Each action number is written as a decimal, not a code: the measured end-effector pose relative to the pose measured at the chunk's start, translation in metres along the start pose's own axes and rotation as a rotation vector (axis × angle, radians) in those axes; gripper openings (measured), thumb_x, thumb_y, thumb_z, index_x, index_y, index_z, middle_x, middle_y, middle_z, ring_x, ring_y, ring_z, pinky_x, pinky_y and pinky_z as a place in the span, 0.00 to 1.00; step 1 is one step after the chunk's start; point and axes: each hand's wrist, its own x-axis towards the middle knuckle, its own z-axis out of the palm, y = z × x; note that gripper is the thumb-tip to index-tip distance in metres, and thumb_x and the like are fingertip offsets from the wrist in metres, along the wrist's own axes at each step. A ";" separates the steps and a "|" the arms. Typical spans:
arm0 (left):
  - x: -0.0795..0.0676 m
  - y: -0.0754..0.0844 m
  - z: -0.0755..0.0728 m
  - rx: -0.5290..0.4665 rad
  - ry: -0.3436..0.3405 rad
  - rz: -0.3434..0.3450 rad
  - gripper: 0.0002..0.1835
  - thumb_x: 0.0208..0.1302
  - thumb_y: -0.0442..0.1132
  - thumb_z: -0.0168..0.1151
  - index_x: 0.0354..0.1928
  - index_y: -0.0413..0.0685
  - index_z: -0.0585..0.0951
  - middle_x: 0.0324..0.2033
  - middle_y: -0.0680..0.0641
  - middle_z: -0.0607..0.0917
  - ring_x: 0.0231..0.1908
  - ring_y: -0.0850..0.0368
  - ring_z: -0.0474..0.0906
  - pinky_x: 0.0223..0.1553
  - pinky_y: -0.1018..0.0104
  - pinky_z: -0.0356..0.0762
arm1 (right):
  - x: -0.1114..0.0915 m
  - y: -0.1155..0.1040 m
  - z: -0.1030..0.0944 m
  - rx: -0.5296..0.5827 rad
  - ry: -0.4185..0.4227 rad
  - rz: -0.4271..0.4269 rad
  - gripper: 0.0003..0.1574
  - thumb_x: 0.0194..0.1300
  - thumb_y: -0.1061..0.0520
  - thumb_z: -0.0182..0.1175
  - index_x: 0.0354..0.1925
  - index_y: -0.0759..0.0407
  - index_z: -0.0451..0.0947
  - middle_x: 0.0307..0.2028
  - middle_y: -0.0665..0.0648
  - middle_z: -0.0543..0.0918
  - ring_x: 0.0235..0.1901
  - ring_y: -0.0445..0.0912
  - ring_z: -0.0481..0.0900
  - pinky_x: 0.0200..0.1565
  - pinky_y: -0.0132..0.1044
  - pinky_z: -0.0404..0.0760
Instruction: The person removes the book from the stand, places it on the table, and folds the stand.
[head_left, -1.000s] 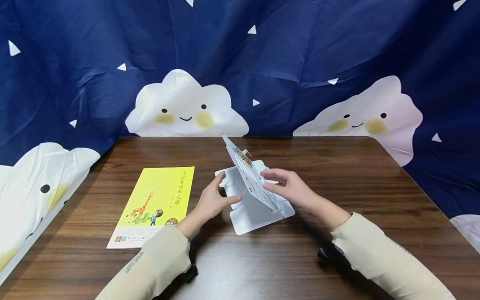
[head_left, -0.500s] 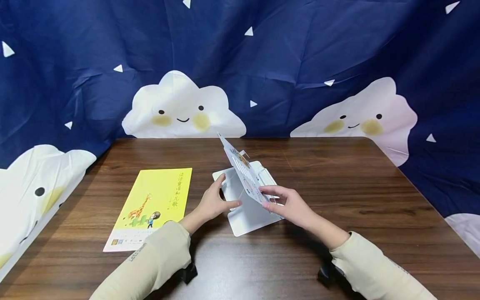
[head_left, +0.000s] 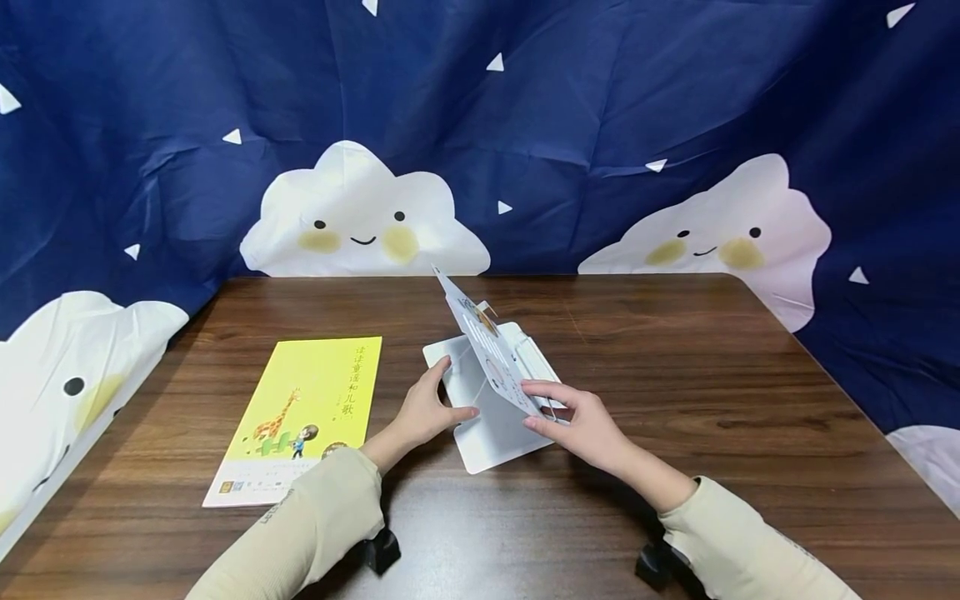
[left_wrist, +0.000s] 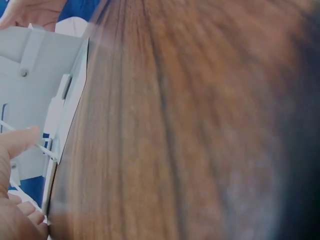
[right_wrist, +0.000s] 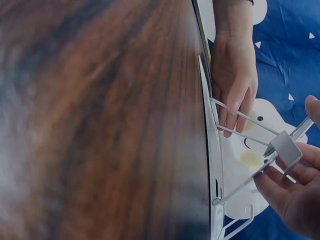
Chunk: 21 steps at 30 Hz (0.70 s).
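A white folding book stand (head_left: 491, 442) stands at the middle of the table, its flat base down and its printed panel (head_left: 480, 329) raised at a steep tilt. My right hand (head_left: 588, 425) pinches the panel's lower right edge between thumb and fingers. At the base's left side is my left hand (head_left: 416, 417), thumb and index finger spread apart over the base's edge. Thin wire struts (right_wrist: 245, 134) join panel and base in the right wrist view; the left thumb lies against one of them. The left hand's other fingers are partly hidden in the head view.
A yellow book (head_left: 315, 400) with a giraffe on its cover lies to the left, close to the left sleeve (head_left: 322, 508). Behind the brown wooden table (head_left: 675, 375) hangs a dark blue curtain (head_left: 562, 100) with cloud faces.
My right hand has come down from the panel's side to its lower right edge and now grips it. The left hand stays at the base's left side. The view has shifted slightly.
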 end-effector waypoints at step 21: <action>0.002 -0.006 0.001 0.012 0.030 0.047 0.43 0.37 0.43 0.71 0.57 0.33 0.63 0.52 0.37 0.68 0.53 0.45 0.62 0.53 0.57 0.60 | -0.004 0.004 0.005 -0.189 0.093 -0.191 0.19 0.50 0.73 0.57 0.44 0.76 0.72 0.43 0.68 0.75 0.42 0.57 0.73 0.32 0.38 0.78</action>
